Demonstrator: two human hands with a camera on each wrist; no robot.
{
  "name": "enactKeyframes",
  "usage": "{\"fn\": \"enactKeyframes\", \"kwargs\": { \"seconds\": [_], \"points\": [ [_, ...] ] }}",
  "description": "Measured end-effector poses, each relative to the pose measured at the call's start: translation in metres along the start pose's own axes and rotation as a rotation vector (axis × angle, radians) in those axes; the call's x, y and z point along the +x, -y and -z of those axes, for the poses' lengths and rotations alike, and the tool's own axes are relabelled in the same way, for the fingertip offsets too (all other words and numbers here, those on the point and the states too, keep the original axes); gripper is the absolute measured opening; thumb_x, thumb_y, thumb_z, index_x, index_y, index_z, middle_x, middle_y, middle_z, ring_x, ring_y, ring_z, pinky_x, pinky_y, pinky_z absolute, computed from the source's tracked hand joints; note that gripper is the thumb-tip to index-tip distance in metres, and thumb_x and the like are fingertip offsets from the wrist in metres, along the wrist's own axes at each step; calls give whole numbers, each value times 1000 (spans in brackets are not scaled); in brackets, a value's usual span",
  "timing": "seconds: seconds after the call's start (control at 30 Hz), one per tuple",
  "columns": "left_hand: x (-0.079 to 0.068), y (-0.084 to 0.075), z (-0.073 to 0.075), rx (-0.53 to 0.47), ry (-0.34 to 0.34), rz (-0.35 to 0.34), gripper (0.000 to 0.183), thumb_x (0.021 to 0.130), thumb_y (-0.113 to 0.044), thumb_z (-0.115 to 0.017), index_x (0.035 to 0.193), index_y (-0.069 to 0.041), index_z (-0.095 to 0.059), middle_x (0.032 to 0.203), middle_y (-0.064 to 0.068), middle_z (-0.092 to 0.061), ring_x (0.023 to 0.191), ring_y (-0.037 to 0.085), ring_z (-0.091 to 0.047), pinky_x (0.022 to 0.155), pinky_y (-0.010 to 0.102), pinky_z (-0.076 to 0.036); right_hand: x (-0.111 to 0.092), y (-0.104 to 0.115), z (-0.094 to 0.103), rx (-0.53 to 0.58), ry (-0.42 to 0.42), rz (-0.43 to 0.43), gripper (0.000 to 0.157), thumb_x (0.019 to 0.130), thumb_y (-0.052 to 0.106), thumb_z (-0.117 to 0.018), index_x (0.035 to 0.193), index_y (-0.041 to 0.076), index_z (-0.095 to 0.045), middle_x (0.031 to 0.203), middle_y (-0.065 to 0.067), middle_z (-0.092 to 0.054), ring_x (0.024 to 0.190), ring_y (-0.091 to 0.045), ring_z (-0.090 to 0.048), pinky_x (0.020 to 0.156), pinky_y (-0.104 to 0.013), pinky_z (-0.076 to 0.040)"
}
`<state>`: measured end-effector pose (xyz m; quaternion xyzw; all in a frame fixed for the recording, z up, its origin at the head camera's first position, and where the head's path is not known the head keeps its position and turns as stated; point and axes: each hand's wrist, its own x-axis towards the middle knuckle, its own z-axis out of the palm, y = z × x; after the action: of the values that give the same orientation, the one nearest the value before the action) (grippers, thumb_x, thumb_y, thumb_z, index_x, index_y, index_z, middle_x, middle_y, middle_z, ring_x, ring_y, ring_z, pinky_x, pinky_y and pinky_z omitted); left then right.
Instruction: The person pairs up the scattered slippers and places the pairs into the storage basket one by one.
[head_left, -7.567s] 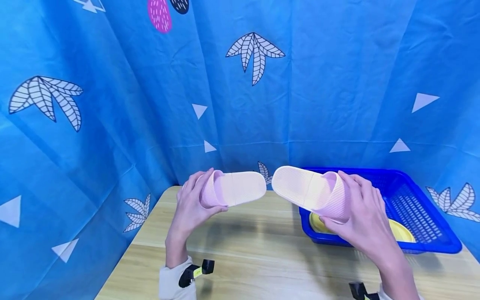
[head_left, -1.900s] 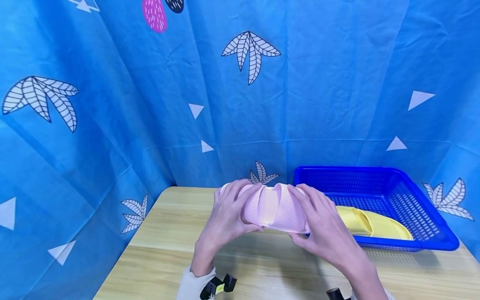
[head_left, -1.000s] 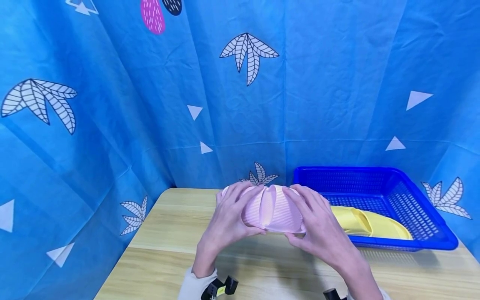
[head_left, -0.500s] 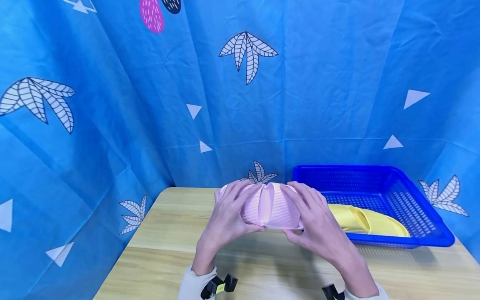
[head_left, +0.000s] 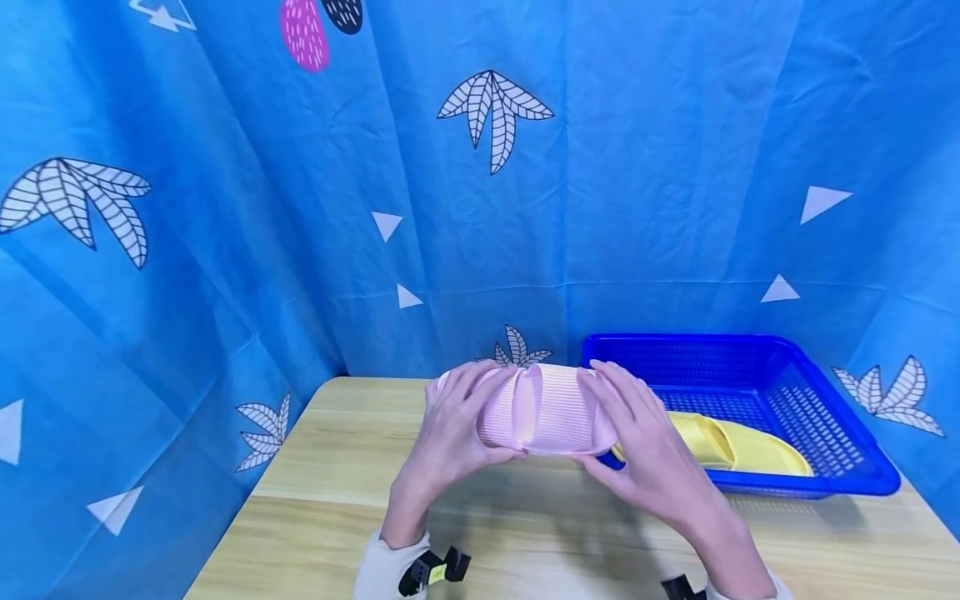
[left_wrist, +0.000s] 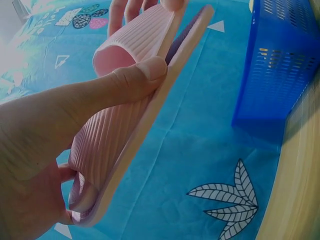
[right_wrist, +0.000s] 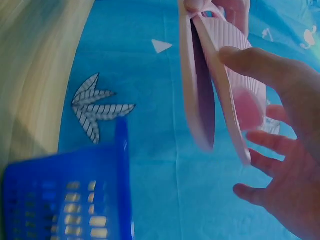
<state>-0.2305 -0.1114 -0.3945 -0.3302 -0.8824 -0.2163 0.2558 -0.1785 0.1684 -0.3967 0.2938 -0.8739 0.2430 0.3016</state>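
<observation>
Two pink slide slippers are held together above the table, their ribbed straps side by side and their soles overlapping. My left hand grips the left end, with its thumb pressed along the sole edges. At the right end is my right hand. Its thumb tip touches a slipper's edge in the right wrist view, while its fingers are spread and look loose. That view shows a narrow gap between the two soles. The hands hide the outer ends in the head view.
A blue perforated basket stands at the table's right rear, close to my right hand. Yellow slippers lie inside it. The wooden table reaches back to a blue patterned curtain.
Earlier each hand held one slipper apart from the other; the slippers have since been brought together and overlapped. In the last half second my right hand shifts slightly right and its fingers loosen.
</observation>
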Motion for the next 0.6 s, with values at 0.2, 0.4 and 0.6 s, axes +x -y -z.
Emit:
{"fn": "enactKeyframes", "kwargs": {
  "seconds": [0.2, 0.4, 0.6],
  "points": [
    [-2, 7, 0, -5, -27, 11, 106, 58, -54, -98, 150, -27, -52, 146, 2, -53, 135, 24, -43, 98, 57, -37, -17, -9, 10, -3, -51, -60, 80, 88, 39, -80, 154, 12, -47, 156, -9, -45, 142, -34, -40, 112, -53, -36],
    [-2, 9, 1, -11, -30, 10, 106, 58, -53, -98, 150, -26, -52, 145, 2, -53, 134, 25, -44, 100, 59, -36, -33, -16, 18, -35, -76, -114, 75, 83, 22, -85, 151, 13, -52, 150, -9, -51, 137, -33, -45, 106, -54, -40],
    [-3, 7, -1, -21, -32, 14, 106, 58, -52, -99, 149, -24, -52, 144, 3, -54, 134, 27, -45, 99, 60, -37, -52, -26, 24, -44, -63, -142, 57, 95, 17, -73, 148, 15, -55, 146, -9, -53, 134, -31, -46, 114, -41, -31]
  ]
}}
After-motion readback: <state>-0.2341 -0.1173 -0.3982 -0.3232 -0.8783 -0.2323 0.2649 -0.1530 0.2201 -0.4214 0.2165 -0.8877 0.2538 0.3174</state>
